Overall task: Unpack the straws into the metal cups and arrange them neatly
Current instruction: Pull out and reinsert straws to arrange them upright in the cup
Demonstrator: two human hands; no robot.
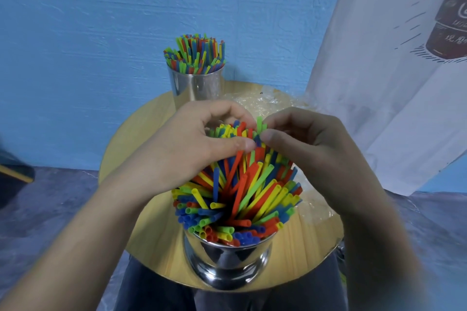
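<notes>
A shiny metal cup (227, 262) stands at the near edge of a round wooden table (141, 134), packed with red, yellow, green and blue straws (237, 194) that fan outward. My left hand (187, 146) and my right hand (310, 149) meet over the far side of this bunch, fingers and thumbs curled around the upper ends of the straws. A second metal cup (199, 86) stands at the table's far side, upright, filled with the same coloured straws (195, 55).
Crumpled clear plastic wrapping (265, 103) lies on the table's right half, behind and beside the near cup. A blue wall rises behind the table. A white cloth with a dark print (394, 63) hangs at the right. My dark trousers show under the table's near edge.
</notes>
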